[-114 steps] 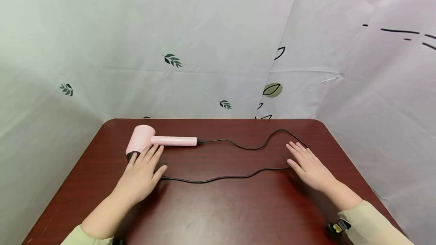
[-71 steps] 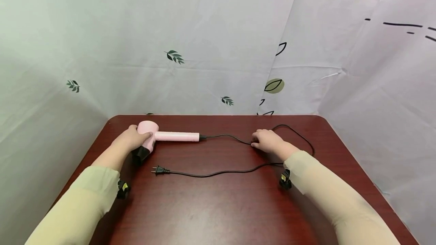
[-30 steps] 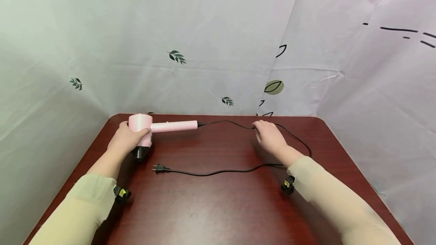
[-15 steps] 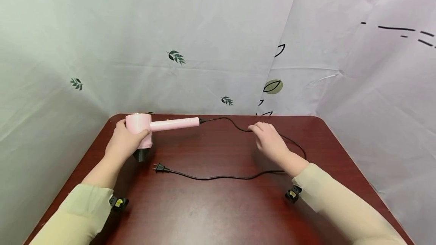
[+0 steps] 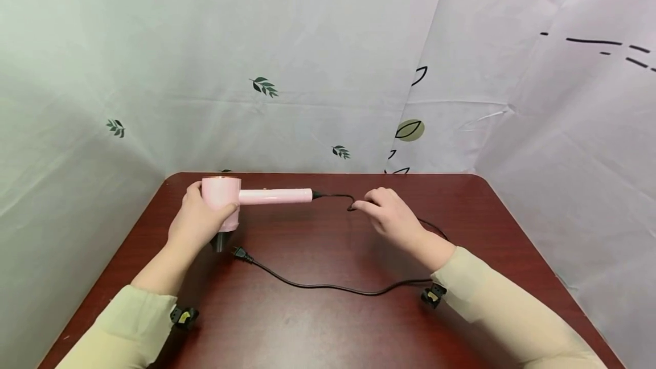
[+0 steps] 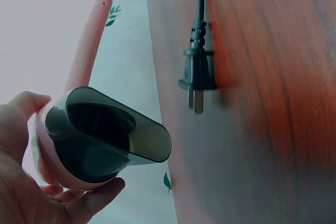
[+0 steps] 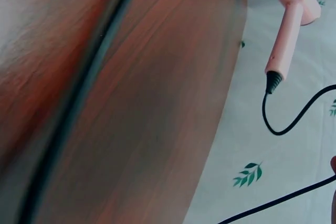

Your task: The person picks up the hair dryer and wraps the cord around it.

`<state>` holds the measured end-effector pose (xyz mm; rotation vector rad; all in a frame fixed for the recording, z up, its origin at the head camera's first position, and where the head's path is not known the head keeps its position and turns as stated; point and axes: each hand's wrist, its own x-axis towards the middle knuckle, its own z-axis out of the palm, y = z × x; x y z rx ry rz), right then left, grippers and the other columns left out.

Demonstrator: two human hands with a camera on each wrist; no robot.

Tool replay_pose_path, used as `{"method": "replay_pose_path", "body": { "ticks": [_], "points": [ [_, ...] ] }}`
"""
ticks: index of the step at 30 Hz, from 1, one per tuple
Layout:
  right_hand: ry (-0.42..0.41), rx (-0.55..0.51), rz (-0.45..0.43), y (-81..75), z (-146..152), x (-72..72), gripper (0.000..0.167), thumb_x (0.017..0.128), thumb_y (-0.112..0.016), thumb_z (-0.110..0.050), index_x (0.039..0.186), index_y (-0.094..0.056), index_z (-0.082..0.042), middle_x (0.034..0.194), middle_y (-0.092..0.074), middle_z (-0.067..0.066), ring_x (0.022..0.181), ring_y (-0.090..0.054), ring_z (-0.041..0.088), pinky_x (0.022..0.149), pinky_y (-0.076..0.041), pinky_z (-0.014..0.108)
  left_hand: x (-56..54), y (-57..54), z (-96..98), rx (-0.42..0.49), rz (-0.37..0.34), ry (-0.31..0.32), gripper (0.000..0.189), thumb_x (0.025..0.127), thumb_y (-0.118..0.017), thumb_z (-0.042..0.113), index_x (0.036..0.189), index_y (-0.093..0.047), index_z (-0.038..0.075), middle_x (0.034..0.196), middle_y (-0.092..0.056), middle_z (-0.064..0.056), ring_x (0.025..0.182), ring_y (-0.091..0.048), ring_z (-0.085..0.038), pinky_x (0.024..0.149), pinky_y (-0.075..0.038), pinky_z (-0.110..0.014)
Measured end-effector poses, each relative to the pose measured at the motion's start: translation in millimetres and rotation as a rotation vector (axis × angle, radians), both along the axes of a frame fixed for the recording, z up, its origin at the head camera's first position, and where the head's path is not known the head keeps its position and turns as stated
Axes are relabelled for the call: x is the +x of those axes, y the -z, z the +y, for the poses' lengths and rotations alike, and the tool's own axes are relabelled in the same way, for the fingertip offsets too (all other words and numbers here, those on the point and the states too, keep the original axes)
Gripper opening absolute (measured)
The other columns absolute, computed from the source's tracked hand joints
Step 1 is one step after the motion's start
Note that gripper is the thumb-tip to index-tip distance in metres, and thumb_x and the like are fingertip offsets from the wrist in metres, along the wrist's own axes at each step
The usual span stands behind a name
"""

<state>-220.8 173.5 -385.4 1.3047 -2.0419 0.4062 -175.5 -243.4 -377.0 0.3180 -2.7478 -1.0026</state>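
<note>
Our left hand grips the dryer above the left of the table, our right hand pinches its cord, and we judge this a two-handed holding step whose next move calls for slack.

The table is viewed forward and down from above; the hair dryer is shared by both closer wrist views.

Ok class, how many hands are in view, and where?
2: the left hand, gripping the pink hair dryer, and the right hand, farther right, holding its black cord.
</note>
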Motion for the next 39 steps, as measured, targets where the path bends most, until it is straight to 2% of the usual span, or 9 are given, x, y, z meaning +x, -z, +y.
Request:
{"method": "replay_pose_path", "body": {
  "ticks": [5, 10, 14, 17, 22, 24, 27, 32, 39],
  "points": [
    [-0.05, -0.013, 0.015, 0.1, -6.5, -1.5, 0.022, 0.095, -0.058, 0.001, 0.108, -0.07, -0.012, 0.089, -0.057, 0.005, 0.074, -0.052, 0.023, 0.067, -0.044, 0.037, 3.3, 2.2, 4.9, -0.008, 0.003, 0.023, 0.105, 0.083, -0.069, 0.057, 0.153, -0.018, -0.002, 0.136, -0.042, -0.028, 0.107, -0.054, -0.041, 0.075, -0.046, -0.053],
    [-0.042, -0.023, 0.031, -1.1, -10.9, -1.4, 0.017, 0.097, -0.061, -0.007, 0.108, -0.071, -0.015, 0.087, -0.058, 0.003, 0.072, -0.051, 0.021, 0.063, -0.044, 0.033, 6.7, 3.0, 8.8, -0.011, 0.008, 0.039, 0.105, 0.082, -0.07, 0.058, 0.152, -0.019, -0.002, 0.136, -0.043, -0.027, 0.106, -0.055, -0.041, 0.075, -0.046, -0.053],
    [-0.012, -0.03, 0.038, -3.8, -13.8, -2.9, 0.026, 0.09, -0.066, 0.0, 0.111, -0.071, -0.014, 0.084, -0.058, 0.001, 0.071, -0.052, 0.021, 0.06, -0.045, 0.032, 7.8, 3.8, 12.1, -0.024, 0.015, 0.049, 0.104, 0.082, -0.069, 0.059, 0.152, -0.02, 0.0, 0.134, -0.044, -0.026, 0.104, -0.056, -0.039, 0.073, -0.047, -0.052],
    [0.026, -0.038, 0.027, -7.1, -17.0, -5.1, 0.026, 0.086, -0.072, -0.003, 0.11, -0.07, -0.011, 0.08, -0.057, 0.0, 0.071, -0.054, 0.02, 0.058, -0.046, 0.031, 7.9, 4.3, 14.4, -0.031, 0.019, 0.056, 0.102, 0.082, -0.069, 0.058, 0.152, -0.022, 0.001, 0.134, -0.044, -0.024, 0.102, -0.056, -0.038, 0.072, -0.047, -0.051],
    [0.104, -0.039, -0.011, -11.1, -21.2, -9.9, 0.014, 0.094, -0.07, -0.022, 0.104, -0.068, -0.013, 0.077, -0.057, -0.002, 0.066, -0.054, 0.016, 0.054, -0.045, 0.031, 8.6, 5.2, 18.1, -0.038, 0.019, 0.074, 0.101, 0.082, -0.07, 0.057, 0.152, -0.023, 0.002, 0.135, -0.044, -0.022, 0.103, -0.056, -0.037, 0.073, -0.046, -0.051],
    [0.126, -0.037, -0.019, -11.6, -22.0, -12.5, 0.013, 0.096, -0.067, -0.025, 0.103, -0.067, -0.014, 0.076, -0.057, -0.003, 0.064, -0.054, 0.015, 0.053, -0.045, 0.031, 8.9, 5.8, 19.5, -0.04, 0.021, 0.081, 0.101, 0.082, -0.07, 0.057, 0.152, -0.023, 0.003, 0.136, -0.044, -0.022, 0.104, -0.056, -0.036, 0.074, -0.046, -0.052],
    [0.147, -0.035, -0.01, -11.7, -23.2, -16.5, 0.013, 0.093, -0.071, -0.024, 0.1, -0.067, -0.013, 0.075, -0.058, -0.003, 0.062, -0.055, 0.014, 0.052, -0.045, 0.031, 9.5, 6.3, 21.5, -0.04, 0.026, 0.092, 0.1, 0.082, -0.07, 0.057, 0.152, -0.024, 0.003, 0.136, -0.045, -0.022, 0.106, -0.056, -0.036, 0.075, -0.046, -0.052],
    [0.184, -0.01, -0.01, -13.1, -25.4, -19.4, 0.017, 0.089, -0.074, -0.027, 0.094, -0.066, -0.013, 0.076, -0.063, -0.003, 0.061, -0.059, 0.012, 0.051, -0.047, 0.031, 9.8, 8.1, 24.2, -0.042, 0.039, 0.135, 0.097, 0.082, -0.072, 0.052, 0.152, -0.027, 0.004, 0.137, -0.045, -0.021, 0.107, -0.055, -0.034, 0.076, -0.046, -0.052],
    [0.202, 0.049, 0.0, -13.9, -34.5, -17.1, 0.029, 0.086, -0.076, -0.036, 0.08, -0.055, -0.016, 0.063, -0.051, -0.009, 0.051, -0.049, 0.007, 0.043, -0.037, 0.028, 9.9, 10.1, 31.5, -0.035, 0.034, 0.245, 0.089, 0.08, -0.076, 0.043, 0.151, -0.032, 0.012, 0.129, -0.051, -0.01, 0.101, -0.058, -0.026, 0.074, -0.047, -0.045]
  ]
}}
